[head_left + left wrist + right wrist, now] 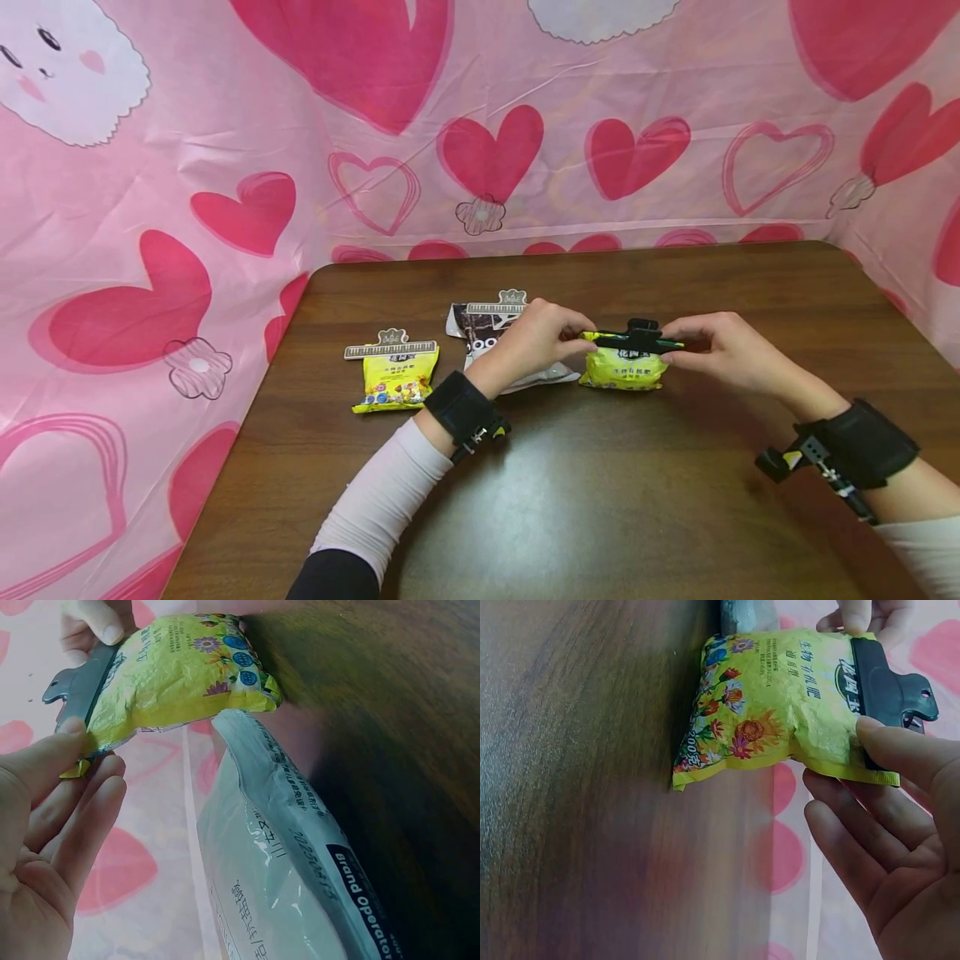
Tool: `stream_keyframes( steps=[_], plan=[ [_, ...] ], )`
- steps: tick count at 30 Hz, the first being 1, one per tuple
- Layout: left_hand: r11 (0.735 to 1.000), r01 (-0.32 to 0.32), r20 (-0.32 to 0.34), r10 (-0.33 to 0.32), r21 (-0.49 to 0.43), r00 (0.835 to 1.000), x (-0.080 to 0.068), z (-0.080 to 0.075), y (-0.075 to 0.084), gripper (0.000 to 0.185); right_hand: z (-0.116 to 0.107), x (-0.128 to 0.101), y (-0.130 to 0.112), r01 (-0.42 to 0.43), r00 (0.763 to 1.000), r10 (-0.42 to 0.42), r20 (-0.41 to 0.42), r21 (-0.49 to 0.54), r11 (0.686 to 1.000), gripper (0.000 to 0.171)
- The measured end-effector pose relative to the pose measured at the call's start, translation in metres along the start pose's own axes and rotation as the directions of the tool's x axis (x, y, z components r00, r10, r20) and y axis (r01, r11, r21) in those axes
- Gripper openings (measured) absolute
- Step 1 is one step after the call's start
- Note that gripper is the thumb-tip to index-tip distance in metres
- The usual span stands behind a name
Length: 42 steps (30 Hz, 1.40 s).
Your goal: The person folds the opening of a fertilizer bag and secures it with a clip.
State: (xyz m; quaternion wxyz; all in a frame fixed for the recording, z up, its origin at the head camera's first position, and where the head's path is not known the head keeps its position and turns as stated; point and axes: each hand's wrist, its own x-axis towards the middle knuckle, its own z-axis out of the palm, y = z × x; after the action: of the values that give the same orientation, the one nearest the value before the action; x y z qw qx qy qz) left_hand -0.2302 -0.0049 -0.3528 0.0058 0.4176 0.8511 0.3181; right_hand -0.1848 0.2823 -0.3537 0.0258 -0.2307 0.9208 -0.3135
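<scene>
A yellow packet [624, 372] with printed flowers stands upright on the table, a black bag clip [642, 336] across its top edge. My left hand [546, 335] pinches the clipped top at its left end, thumb over the clip in the left wrist view. At the other end my right hand [720, 346] pinches the same top edge between thumb and fingers. In the right wrist view, the packet [765, 705] shows its printed front, and the clip [881, 686] spans nearly the whole top.
Left of my hands lies another yellow packet [397, 379] with a piano-patterned clip [392, 343]. Between them, partly behind my left hand, lies a black and white bag [480, 337] with a similar clip [497, 307]. The wooden table [570, 492] meets a pink heart-patterned cloth [637, 217].
</scene>
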Motion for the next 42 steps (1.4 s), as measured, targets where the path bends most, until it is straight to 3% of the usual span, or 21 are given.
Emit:
stream_keyframes(
  steps=[10, 27, 37, 42],
  plan=[
    [1.000, 0.024, 0.018, -0.024, 0.002, 1.000, 0.000, 0.002, 0.001, 0.020, 0.002, -0.001, 0.003, 0.038, 0.999, -0.039, -0.036, -0.024, 0.999, 0.017],
    [1.000, 0.013, 0.050, -0.013, -0.011, 0.999, 0.010, 0.010, 0.008, 0.019, -0.010, -0.005, 0.012, 0.001, 1.000, -0.001, 0.018, 0.022, 1.000, 0.016],
    [0.988, 0.112, 0.057, -0.106, -0.104, 0.993, 0.027, 0.020, 0.010, 0.016, -0.015, -0.008, 0.030, -0.098, 0.994, 0.090, 0.061, 0.143, 0.985, 0.019],
    [0.966, 0.194, 0.069, -0.184, -0.170, 0.980, 0.034, 0.024, 0.009, 0.019, -0.016, -0.007, 0.036, -0.133, 0.991, 0.126, 0.047, 0.187, 0.973, 0.019]
  ],
)
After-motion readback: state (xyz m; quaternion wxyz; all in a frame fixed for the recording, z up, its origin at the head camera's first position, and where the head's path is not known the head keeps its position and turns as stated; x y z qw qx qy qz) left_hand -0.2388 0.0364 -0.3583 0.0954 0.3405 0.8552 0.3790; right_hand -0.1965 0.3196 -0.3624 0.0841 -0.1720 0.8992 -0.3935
